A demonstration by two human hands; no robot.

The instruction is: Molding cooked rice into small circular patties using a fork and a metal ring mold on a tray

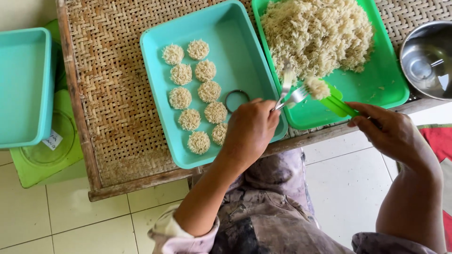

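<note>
On the woven table (113, 94), a green tray (381, 80) holds a big heap of rice (318, 33); beside it, a teal tray (245, 51) carries 10 round rice discs (197, 89) and 1 empty ring mould (236, 99). Left hand (249, 131) is closed around a fork (292, 96); right hand (393, 131) pinches a green spoon (332, 99) heaped with rice. Portioning looks underway; filling the ring would need a steady scrape, then pressing flat.

Left tray (245, 51): holds the round cakes (197, 89) and a ring (236, 99) — two rows.
Right tray (381, 80): touching it — holds the loose heap (315, 33).
</note>
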